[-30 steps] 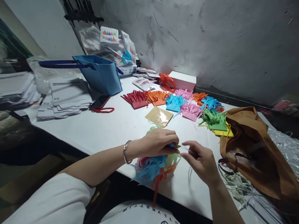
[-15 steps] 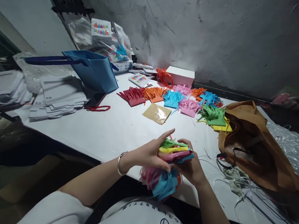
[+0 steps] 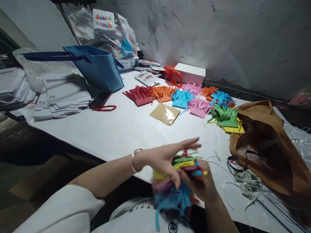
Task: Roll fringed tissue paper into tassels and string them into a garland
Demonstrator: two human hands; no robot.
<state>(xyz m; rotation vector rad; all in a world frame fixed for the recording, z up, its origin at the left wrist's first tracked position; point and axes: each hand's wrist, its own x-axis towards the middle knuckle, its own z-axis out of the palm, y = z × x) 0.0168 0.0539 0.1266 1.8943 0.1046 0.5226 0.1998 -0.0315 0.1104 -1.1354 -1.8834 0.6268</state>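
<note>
A stacked bundle of coloured fringed paper pieces (image 3: 184, 165) is held at the near table edge, its blue and pink fringes hanging down. My right hand (image 3: 202, 184) grips the bundle from below, fingers wrapped round it. My left hand (image 3: 170, 158), with a silver bangle at the wrist, lies against the bundle's left side and top, fingers stretched out flat, thumb underneath. The motion blurs both a little.
Piles of fringed paper (image 3: 181, 98) in red, orange, blue, pink, green and yellow lie on the white table (image 3: 116, 129), with a tan packet (image 3: 165, 114). A blue bag (image 3: 102, 69) and paper stacks (image 3: 60, 100) are left; a brown bag (image 3: 269, 142) and white strips (image 3: 252, 191) right.
The bundle went from lying under my left hand to being gripped by my right hand. My left fingers have since stretched out over its top, and the fringes swing.
</note>
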